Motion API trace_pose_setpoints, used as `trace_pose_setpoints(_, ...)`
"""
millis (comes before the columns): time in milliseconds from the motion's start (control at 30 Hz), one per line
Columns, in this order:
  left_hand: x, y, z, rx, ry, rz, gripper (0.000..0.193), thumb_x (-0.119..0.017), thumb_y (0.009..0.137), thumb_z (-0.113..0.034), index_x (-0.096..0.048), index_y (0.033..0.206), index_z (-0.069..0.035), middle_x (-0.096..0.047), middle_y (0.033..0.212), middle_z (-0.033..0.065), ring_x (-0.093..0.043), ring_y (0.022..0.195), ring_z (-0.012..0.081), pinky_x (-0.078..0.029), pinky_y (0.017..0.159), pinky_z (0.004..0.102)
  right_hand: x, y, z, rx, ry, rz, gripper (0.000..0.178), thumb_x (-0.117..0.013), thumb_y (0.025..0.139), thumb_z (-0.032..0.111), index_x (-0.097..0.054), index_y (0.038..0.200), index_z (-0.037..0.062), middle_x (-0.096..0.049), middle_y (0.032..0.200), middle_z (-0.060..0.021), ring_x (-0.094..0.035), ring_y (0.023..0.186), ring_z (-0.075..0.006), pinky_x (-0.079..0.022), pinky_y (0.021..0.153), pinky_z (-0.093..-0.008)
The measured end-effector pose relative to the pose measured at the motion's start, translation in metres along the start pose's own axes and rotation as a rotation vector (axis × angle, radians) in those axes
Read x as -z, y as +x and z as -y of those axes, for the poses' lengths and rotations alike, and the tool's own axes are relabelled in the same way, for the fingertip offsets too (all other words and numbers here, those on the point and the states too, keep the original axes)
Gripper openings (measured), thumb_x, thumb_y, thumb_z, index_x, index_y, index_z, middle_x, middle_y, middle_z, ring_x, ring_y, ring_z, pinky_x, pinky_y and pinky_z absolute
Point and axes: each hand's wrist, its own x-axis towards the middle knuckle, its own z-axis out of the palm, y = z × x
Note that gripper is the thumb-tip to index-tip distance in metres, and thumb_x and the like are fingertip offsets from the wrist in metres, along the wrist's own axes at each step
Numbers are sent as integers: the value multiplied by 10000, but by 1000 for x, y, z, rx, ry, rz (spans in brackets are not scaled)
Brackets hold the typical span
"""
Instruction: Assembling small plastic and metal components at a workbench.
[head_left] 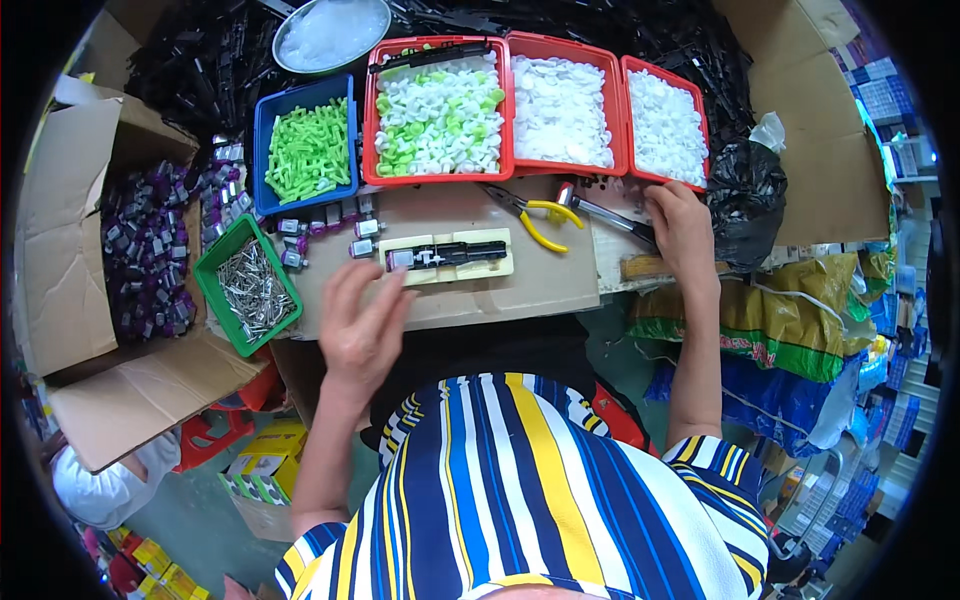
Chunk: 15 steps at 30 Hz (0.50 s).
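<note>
The left hand [362, 325], loosely spread, stood over the surface's [548, 288] near edge; the cream block [497, 268], holding a black mechanism [460, 253], lay toward its two o'clock. The right hand [684, 228] bent beside a hammer [612, 219] at nine o'clock, its grip unclear. Bare room bordered the block toward four and six.

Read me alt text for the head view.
A person's left hand is beside a black part in a pale holder; the right hand is near a black-handled tool. Nearby are yellow-handled pliers, plus three red bins, a blue bin and a green bin holding small parts.
</note>
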Motion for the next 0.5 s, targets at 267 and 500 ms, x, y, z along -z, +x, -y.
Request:
trace_pose_setpoints(267, 70, -9, 46, 325, 330, -48, 235, -706, 831, 0, -705, 1065, 17, -631, 1021, 133, -597, 962, 291, -478, 855, 396, 0, -1, -8, 2, -52, 147, 174, -631, 861, 33, -666, 1028, -3, -641, 981, -173, -634, 908, -374, -495, 754, -444)
trace_pose_setpoints(500, 86, -10, 69, 472, 496, 137, 173, -665, 852, -36, -691, 998, 52, -642, 1013, 202, -609, 959, 371, -472, 846, 426, 23, 19, -13, -42, 158, -92, 101, -658, 871, 50, -684, 936, -23, -656, 905, -171, -659, 820, -328, -503, 696, -382)
